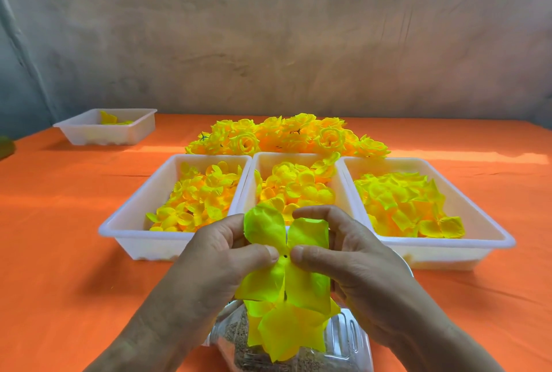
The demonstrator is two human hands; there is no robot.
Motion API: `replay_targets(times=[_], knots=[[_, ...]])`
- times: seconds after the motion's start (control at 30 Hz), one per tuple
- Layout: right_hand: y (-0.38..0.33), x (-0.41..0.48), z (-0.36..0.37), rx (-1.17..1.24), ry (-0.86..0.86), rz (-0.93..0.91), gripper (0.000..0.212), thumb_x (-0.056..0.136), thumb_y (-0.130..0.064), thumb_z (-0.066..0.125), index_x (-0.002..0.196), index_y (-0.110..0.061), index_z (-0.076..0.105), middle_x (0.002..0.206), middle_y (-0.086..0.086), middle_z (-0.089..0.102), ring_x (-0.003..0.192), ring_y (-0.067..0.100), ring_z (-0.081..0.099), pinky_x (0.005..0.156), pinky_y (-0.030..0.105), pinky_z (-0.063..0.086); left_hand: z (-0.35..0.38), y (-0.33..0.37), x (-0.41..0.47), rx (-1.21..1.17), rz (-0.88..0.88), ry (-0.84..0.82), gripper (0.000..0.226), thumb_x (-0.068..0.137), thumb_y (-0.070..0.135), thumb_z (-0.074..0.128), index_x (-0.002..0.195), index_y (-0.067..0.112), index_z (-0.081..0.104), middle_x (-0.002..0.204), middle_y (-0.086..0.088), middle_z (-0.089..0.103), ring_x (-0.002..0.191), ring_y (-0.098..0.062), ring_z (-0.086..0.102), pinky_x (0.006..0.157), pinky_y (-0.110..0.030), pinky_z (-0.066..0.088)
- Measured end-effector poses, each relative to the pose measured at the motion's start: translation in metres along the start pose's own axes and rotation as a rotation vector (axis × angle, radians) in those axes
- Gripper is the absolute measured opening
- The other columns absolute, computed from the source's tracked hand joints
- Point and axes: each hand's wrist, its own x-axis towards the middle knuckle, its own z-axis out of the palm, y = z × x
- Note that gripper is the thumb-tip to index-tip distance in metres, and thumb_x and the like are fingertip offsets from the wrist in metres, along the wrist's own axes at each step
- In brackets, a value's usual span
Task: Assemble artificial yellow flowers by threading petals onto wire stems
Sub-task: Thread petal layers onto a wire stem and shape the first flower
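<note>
- Upper left: small tray [89, 132], a few yellow pieces inside.
- Centre: row of three trays [286, 156] holding yellow petals, flower pile [286, 134] behind.
- Lower centre: left hand [221, 255] pinches petal [268, 232] left of its hole.
- Right hand [343, 255] pinches it right of the hole.
- Bottom: clear container [346, 338] underneath.

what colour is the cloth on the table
Orange, plain, with no pattern; the cloth shows in the head view, the only one.

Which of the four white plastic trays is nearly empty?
The lone white plastic tray at the far left, holding only a few yellow petals; the three trays in the row are heaped.
</note>
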Motion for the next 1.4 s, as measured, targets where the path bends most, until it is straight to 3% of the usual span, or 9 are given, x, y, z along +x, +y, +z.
replay_targets(times=[0.1,0.27,0.47,0.67,0.8,0.9,1.07,1.27,1.4], knots=[[0.003,0.0,-0.001,0.021,-0.009,0.017,0.04,0.083,0.006,0.064,0.116,-0.016,0.058,0.062,-0.004,0.066,0.044,0.004,0.056,0.038,0.014,0.038,0.0,-0.002,0.0,-0.002,-0.025,0.0,0.029,0.059,0.01,0.069,0.086,0.013,0.077,0.08,-0.015,0.072,0.064,-0.021,0.067,0.052,-0.027,0.053],[0.005,0.0,0.001,0.024,-0.011,0.033,0.039,0.082,0.004,0.066,0.114,-0.018,0.06,0.071,0.001,0.069,0.054,0.011,0.063,0.044,0.018,0.044,-0.003,-0.006,0.0,-0.03,-0.069,-0.032,0.029,0.062,0.007,0.071,0.09,0.013,0.077,0.083,-0.015,0.072,0.064,-0.022,0.068,0.052,-0.028,0.053],[0.002,-0.004,0.0,0.05,-0.047,0.014,0.037,0.084,0.009,0.062,0.114,-0.012,0.058,0.058,-0.004,0.063,0.042,0.003,0.055,0.038,0.011,0.039,-0.004,-0.005,-0.004,-0.027,-0.04,-0.062,0.03,0.061,0.014,0.071,0.09,0.016,0.077,0.076,-0.008,0.071,0.062,-0.019,0.066,0.053,-0.027,0.052],[0.004,-0.004,0.001,0.041,-0.013,0.029,0.038,0.081,0.006,0.069,0.11,-0.017,0.063,0.074,0.005,0.071,0.058,0.013,0.064,0.046,0.018,0.046,-0.004,-0.008,-0.004,0.008,-0.026,-0.051,0.036,0.062,0.015,0.071,0.097,0.018,0.077,0.093,-0.019,0.074,0.076,-0.027,0.069,0.061,-0.032,0.054],[0.005,-0.004,0.001,0.045,-0.01,0.024,0.043,0.067,-0.007,0.072,0.108,-0.019,0.064,0.08,0.008,0.072,0.064,0.016,0.067,0.05,0.021,0.049,-0.003,-0.009,-0.003,0.0,-0.023,-0.064,0.038,0.063,0.016,0.071,0.1,0.023,0.076,0.094,-0.015,0.075,0.079,-0.026,0.07,0.063,-0.033,0.055],[0.005,-0.005,0.0,0.04,-0.016,0.015,0.041,0.07,-0.003,0.074,0.106,-0.021,0.065,0.082,0.008,0.073,0.067,0.017,0.068,0.053,0.021,0.05,-0.003,-0.01,-0.004,0.006,-0.008,-0.058,0.037,0.063,0.017,0.071,0.098,0.024,0.076,0.091,-0.015,0.075,0.076,-0.024,0.07,0.061,-0.032,0.054],[0.005,-0.005,0.0,0.05,-0.018,0.013,0.038,0.075,0.001,0.075,0.103,-0.023,0.067,0.083,0.01,0.073,0.068,0.018,0.068,0.054,0.023,0.051,-0.003,-0.01,-0.004,0.004,0.009,-0.049,0.035,0.061,0.014,0.072,0.094,0.02,0.076,0.096,-0.029,0.068,0.077,-0.031,0.066,0.062,-0.035,0.056],[0.006,-0.006,0.0,0.087,-0.03,-0.014,0.039,0.067,-0.006,0.071,0.102,-0.022,0.067,0.083,0.011,0.072,0.068,0.019,0.068,0.055,0.023,0.051,-0.003,-0.01,-0.003,0.026,0.027,-0.041,0.034,0.06,0.015,0.073,0.093,0.02,0.077,0.086,-0.023,0.069,0.07,-0.025,0.065,0.057,-0.031,0.052],[0.007,-0.005,-0.001,0.053,-0.024,-0.002,0.041,0.072,-0.002,0.074,0.107,-0.019,0.064,0.079,0.008,0.072,0.064,0.015,0.066,0.05,0.02,0.049,-0.003,-0.011,-0.001,0.037,0.021,-0.039,0.036,0.06,0.015,0.073,0.096,0.021,0.077,0.093,-0.029,0.068,0.071,-0.026,0.066,0.057,-0.032,0.053]])
